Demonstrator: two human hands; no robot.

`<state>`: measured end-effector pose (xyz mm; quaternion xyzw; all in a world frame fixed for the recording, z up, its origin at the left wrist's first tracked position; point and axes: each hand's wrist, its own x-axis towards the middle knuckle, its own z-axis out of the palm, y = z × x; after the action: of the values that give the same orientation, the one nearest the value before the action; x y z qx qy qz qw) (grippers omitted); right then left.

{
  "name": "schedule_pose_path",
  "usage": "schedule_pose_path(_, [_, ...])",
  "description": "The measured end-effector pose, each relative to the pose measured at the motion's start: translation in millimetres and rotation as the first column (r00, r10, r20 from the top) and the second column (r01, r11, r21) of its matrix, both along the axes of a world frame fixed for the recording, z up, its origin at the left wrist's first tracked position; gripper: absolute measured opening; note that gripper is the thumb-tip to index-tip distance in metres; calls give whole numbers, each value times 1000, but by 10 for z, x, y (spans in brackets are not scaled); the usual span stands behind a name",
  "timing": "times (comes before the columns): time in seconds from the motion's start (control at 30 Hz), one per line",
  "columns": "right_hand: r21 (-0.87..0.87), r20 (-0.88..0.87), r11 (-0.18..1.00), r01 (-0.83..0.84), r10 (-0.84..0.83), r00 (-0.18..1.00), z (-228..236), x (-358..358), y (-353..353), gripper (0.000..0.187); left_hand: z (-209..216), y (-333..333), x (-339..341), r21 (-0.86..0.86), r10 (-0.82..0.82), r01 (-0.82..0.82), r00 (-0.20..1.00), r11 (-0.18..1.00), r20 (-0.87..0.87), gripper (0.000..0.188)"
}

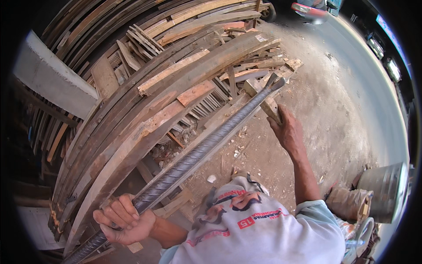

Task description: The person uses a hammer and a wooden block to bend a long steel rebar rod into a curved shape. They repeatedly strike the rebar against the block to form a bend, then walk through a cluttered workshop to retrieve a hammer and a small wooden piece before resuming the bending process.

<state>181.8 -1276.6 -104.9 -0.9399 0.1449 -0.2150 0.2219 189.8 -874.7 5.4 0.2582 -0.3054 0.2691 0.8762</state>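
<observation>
Head view, left grip: the ribbed steel bar (189, 163) is clasped in the left hand (125, 220), fingers wrapped round its lower part; a length is left projecting past the fist.
Right grip: one end of a short wooden block (270, 108) is held by the fingers and thumb of the right hand (288, 130); how firmly cannot be told.
Bar's place: it is slanted across the middle, its forked tip (276, 81) seen over the block; whether contact is made cannot be told.
Bar's handling: it is judged heavy, stiff and hardly breakable; slipping should be limited by the ribs, and more balance would be gained by a hold nearer mid-length.
Block's handling: it is judged light, rigid and splintery, best taken by the end clear of the fork.
Outward: stacked planks (211, 66) are seen to the left, a metal drum (382, 191) to the right.
</observation>
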Motion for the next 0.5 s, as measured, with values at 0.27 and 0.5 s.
schedule_pose_path(0.27, [-59,-16,998,29,-30,999,-56,-24,-75,53,-479,126,49,15,-48,52,981,999,-186,28])
schedule_pose_path(0.5, [-35,-114,998,-55,50,992,210,72,5,52,-1569,663,-331,-517,-181,-43,909,855,-375,35])
